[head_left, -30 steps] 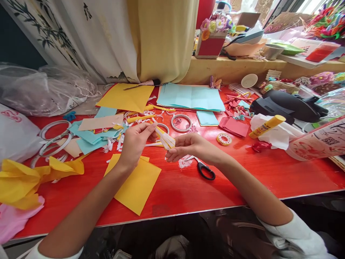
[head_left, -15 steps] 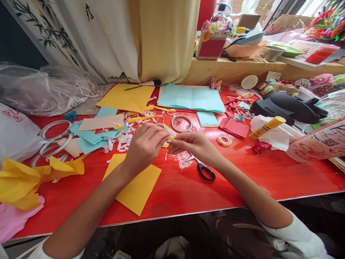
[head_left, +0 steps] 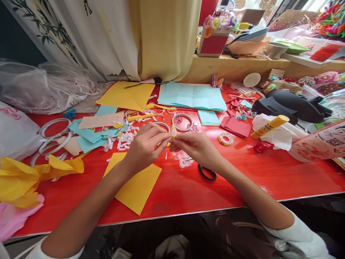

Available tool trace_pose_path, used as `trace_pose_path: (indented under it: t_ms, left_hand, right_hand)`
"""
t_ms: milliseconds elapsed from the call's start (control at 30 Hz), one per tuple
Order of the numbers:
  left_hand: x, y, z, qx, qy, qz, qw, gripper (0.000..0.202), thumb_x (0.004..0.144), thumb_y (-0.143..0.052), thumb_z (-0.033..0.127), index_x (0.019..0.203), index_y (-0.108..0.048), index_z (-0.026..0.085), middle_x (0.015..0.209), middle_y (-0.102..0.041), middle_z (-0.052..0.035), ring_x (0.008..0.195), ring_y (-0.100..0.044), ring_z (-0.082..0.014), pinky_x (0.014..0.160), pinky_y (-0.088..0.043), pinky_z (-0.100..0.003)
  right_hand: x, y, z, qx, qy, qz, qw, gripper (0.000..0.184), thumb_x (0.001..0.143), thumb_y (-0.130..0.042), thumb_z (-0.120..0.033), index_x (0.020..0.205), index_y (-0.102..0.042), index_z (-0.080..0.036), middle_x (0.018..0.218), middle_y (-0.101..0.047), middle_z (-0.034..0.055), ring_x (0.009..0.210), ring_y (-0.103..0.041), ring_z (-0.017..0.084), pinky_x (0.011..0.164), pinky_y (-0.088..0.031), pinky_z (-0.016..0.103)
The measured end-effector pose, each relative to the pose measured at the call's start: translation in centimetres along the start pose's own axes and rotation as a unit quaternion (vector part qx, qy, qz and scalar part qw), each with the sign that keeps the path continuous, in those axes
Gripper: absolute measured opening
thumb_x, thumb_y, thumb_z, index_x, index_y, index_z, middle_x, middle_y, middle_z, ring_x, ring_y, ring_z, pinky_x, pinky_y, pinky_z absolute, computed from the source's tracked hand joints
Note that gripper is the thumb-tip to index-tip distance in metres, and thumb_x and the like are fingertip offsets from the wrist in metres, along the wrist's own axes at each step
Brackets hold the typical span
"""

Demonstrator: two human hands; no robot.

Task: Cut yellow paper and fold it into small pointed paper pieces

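A small strip of yellow and white paper (head_left: 174,131) stands up between my two hands above the red table (head_left: 178,194). My left hand (head_left: 147,142) and my right hand (head_left: 192,145) meet fingertip to fingertip, both pinching it; its lower part is hidden by the fingers. Below my left wrist lies a sheet of yellow paper (head_left: 142,187). Black-handled scissors (head_left: 207,173) rest under my right hand, blades mostly covered. Just beyond the fingers are a tape roll (head_left: 182,122) and white paper shreds (head_left: 125,138).
Blue sheets (head_left: 191,96), small blue squares (head_left: 208,117) and red squares (head_left: 235,126) lie further back. A yellow glue stick (head_left: 270,126) rests on white paper at right. Tape rings (head_left: 55,142) and blue scraps (head_left: 93,142) sit at left. A plastic bag (head_left: 45,88) fills the back left.
My right hand has shifted slightly left, closer to my left fingertips. The paper strip now points more upright, and the scissors' blades have become mostly covered by my right hand.
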State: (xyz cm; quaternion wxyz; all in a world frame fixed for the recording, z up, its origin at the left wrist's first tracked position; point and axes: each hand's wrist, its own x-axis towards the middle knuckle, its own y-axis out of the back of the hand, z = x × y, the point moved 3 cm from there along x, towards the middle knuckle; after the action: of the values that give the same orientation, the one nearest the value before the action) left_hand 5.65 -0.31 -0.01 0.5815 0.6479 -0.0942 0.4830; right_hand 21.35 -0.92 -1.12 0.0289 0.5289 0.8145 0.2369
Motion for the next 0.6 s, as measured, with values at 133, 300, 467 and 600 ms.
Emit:
trace_pose_path:
  t_ms: [133,300,467,600]
  left_hand:
    - [0.14,0.02,-0.08,-0.020,0.007,-0.008,1.000,0.013,0.084,-0.055,0.014,0.091,-0.065,0.016,0.083,-0.067,-0.0056,0.081,-0.055,-0.0174,0.075,-0.045,-0.032]
    - [0.21,-0.02,-0.08,-0.024,-0.003,-0.005,1.000,0.010,0.083,-0.057,0.016,0.090,-0.065,0.016,0.080,-0.066,-0.0045,0.078,-0.055,-0.0168,0.073,-0.046,-0.031]
    - [0.17,-0.06,-0.04,-0.028,-0.003,0.003,1.000,0.010,0.083,-0.056,0.012,0.088,-0.065,0.015,0.079,-0.066,-0.0046,0.078,-0.055,-0.0164,0.072,-0.046,-0.030]
    - [0.21,0.00,-0.04,-0.038,0.018,0.003,0.999,0.009,0.083,-0.056,0.013,0.085,-0.064,0.016,0.079,-0.066,-0.0038,0.077,-0.056,-0.0158,0.072,-0.046,-0.030]
  right_hand:
    - [0.01,0.04,-0.10,-0.006,0.005,-0.008,1.000,0.022,0.090,-0.045,-0.025,0.087,-0.063,-0.012,0.082,-0.070,0.0089,0.077,-0.069,0.017,0.073,-0.056,0.032]
    - [-0.04,0.16,-0.39,-0.032,0.015,-0.008,0.999,0.023,0.090,-0.044,-0.023,0.084,-0.063,-0.012,0.079,-0.070,0.0073,0.075,-0.069,0.015,0.071,-0.055,0.028]
    - [-0.12,0.22,-0.47,-0.045,0.022,-0.011,0.999,0.021,0.090,-0.045,-0.022,0.083,-0.062,-0.013,0.078,-0.070,0.0056,0.074,-0.069,0.014,0.070,-0.055,0.027]
    - [-0.12,0.14,-0.34,-0.036,0.013,-0.012,0.999,0.020,0.089,-0.046,-0.022,0.082,-0.063,-0.014,0.077,-0.070,0.0052,0.073,-0.069,0.014,0.071,-0.056,0.028]
